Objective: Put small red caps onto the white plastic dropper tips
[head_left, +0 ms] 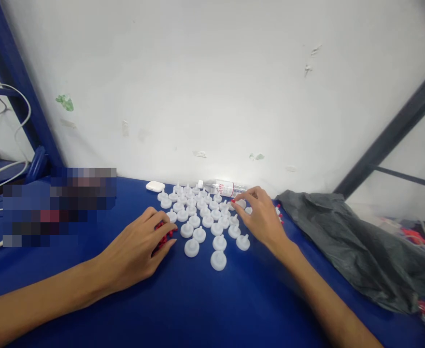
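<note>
Many white plastic nozzle caps [219,261], each with a thin spout pointing up, stand grouped on the blue surface. My left hand [134,249] lies at the left of the group, its fingers curled around several small red caps [164,238]. Between thumb and forefinger, my right hand [265,217] pinches one small red cap [233,200], held over the spouts at the group's right side. Whether that cap touches a spout I cannot tell. Behind my right hand, more small red pieces [280,215] show partly.
A clear plastic bottle [225,187] lies along the wall, with a small white case [155,186] left of it. Dark plastic sheeting [350,246] covers the right side. A blurred-out patch [67,203] and white cables [20,125] are at the left, beside a blue metal post [27,77].
</note>
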{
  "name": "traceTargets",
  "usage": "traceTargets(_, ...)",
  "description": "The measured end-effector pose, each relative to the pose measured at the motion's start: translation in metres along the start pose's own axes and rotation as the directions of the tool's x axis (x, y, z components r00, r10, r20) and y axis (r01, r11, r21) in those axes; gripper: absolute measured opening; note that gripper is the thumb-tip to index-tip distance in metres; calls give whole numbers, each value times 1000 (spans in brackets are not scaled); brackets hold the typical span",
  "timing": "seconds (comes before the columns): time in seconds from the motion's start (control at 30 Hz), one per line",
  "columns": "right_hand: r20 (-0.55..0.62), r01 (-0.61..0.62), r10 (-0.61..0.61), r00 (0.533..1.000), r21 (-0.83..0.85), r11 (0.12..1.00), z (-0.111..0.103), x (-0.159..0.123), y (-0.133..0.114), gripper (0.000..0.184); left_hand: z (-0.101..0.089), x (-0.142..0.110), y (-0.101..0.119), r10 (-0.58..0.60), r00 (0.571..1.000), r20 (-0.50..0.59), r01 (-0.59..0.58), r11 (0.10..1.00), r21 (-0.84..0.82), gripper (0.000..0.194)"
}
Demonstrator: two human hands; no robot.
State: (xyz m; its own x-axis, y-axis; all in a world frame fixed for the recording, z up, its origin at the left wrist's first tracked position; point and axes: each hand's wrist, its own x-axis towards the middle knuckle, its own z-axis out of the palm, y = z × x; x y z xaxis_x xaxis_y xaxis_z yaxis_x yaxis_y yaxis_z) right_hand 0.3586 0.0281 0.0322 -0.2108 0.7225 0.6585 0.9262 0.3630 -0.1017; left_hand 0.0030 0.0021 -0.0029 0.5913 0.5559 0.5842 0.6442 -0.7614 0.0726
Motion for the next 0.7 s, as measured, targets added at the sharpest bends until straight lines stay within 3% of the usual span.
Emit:
traceTargets(0.1, 123, -98, 106, 987, -73, 993, 6, 1, 15, 16, -3, 2, 0, 15, 1000, 24, -16, 1000, 25, 26)
traceTargets(0.3, 235, -102, 127, 964, -116, 988, 9, 0, 21, 14, -6, 5, -3, -5, 996, 92, 2, 999, 33, 25)
traceTargets(0.47, 247, -59, 76, 966, -73, 996, 6, 0, 11, 35, -7, 5, -4, -10, 987, 160, 11, 1000, -3, 27)
traceTargets(0.7, 293, 14, -1, 956, -40, 999, 21, -6, 6, 57, -6, 4, -5, 4, 989, 146, -1, 1000, -17, 26)
